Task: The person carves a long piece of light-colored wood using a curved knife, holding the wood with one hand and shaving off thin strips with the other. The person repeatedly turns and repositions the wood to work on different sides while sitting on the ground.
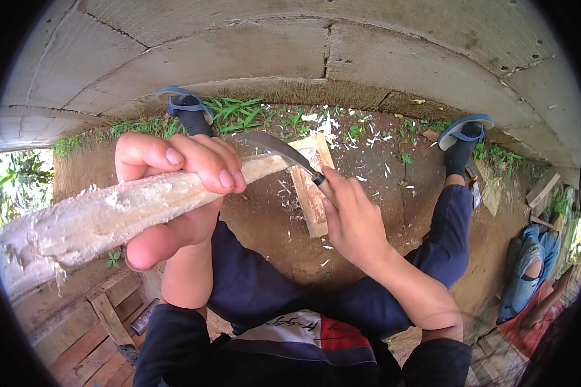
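Note:
A long, pale piece of wood (77, 226) with a rough, shaved surface slants from the lower left up toward the middle. My left hand (181, 187) grips it, fingers over the top and thumb below. In my right hand (355, 222) is the handle of a curved knife (277, 147), its dark, hooked blade pointing left. The blade lies across the tapered far end of the wood, apparently touching it. Below that end a light rectangular wooden block (311, 200) rests on the ground between my legs.
White wood shavings (329, 126) litter the brown dirt ground (387, 187) around the block. A grey block wall (252, 51) rises beyond my sandalled feet, with grass (232, 115) at its base. Wooden boards (87, 351) lie at lower left. Another person (529, 271) sits at right.

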The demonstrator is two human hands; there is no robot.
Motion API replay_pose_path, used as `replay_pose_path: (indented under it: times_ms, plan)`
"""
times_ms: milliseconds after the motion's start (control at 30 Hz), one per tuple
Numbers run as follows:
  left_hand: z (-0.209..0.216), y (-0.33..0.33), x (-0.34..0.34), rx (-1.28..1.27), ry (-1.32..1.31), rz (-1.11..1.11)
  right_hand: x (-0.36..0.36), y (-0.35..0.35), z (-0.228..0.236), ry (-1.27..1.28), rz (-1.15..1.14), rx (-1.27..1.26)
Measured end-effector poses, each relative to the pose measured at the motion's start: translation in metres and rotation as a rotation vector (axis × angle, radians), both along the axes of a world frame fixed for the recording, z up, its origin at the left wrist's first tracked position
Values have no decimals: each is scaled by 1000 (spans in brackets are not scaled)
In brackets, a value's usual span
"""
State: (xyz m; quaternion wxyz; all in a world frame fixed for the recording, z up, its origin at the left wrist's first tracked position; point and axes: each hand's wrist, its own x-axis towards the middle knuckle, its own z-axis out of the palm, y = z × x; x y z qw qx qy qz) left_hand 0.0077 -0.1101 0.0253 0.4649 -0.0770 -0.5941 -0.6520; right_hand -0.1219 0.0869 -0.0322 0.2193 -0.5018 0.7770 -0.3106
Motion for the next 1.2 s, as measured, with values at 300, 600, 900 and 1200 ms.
replay_pose_path:
  times_ms: [300,600,900,1200]
  plan:
    - [-1,1,-5,-29,8,72,-1,1,-3,-271,24,69]
    - [2,4,-2,6,-30,55,9,1,-5,-431,0,118]
    - [5,11,-3,-16,-49,12,5,-4,-6,-410,-6,177]
    - [3,-2,8,-4,-37,12,-15,-1,-9,-266,25,367]
